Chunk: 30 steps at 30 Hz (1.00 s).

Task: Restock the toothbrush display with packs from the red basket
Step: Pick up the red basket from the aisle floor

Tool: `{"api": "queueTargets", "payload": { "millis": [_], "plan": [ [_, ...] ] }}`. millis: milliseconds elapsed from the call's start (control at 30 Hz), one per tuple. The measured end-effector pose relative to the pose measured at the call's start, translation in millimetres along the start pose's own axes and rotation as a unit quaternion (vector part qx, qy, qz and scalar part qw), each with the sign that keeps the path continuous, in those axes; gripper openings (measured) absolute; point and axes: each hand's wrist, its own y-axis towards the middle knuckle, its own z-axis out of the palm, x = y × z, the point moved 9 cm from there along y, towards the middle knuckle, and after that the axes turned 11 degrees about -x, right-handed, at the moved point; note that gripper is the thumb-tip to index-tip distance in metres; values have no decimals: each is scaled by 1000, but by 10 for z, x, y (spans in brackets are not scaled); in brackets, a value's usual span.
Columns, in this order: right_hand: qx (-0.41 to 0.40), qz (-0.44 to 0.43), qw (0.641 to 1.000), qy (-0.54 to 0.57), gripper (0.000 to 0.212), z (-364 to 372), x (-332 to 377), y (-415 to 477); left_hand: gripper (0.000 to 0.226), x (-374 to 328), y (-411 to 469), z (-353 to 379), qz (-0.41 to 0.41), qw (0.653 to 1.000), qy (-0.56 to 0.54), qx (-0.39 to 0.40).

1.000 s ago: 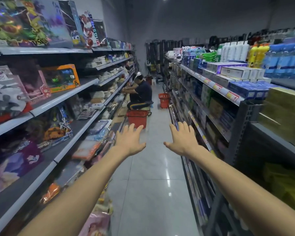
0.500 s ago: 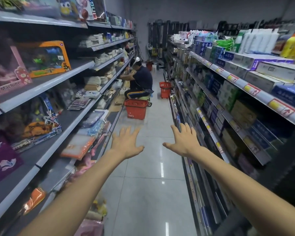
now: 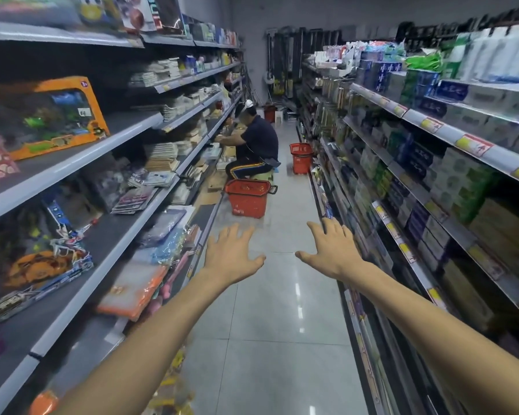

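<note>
Red basket [image 3: 247, 197], nearer of two, on aisle floor beside a seated worker [image 3: 253, 145], second basket [image 3: 301, 158] beyond; closer than a second ago, left hand [image 3: 231, 259] and right hand [image 3: 331, 254] outstretched, spread, empty: approach under way, no pack taken.

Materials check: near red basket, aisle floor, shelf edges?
Near red basket: looks like moulded plastic, matte, with slotted walls and a dark handle. Aisle floor: glossy pale tiles, probably ceramic; grout lines and ceiling-light reflections show. Shelf edges: likely painted metal, smooth light grey; blur leaves it open.
</note>
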Motion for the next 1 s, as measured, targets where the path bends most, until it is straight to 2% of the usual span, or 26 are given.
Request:
{"api": "queueTargets", "payload": {
  "millis": [267,500,800,1000],
  "plan": [
    [12,14,999,31,87,478,-502,1728,82,136,1787,464,-13,999,10,28],
    [2,12,998,56,88,606,-739,2920,86,296,2955,677,-22,999,13,35],
    [-7,-24,999,44,87,969,-943,4437,86,377,4543,1185,-2,1000,15,15],
    [1,-46,999,12,89,1230,-1152,5802,87,492,5971,1618,2,1000,5,-15]
  ]
}}
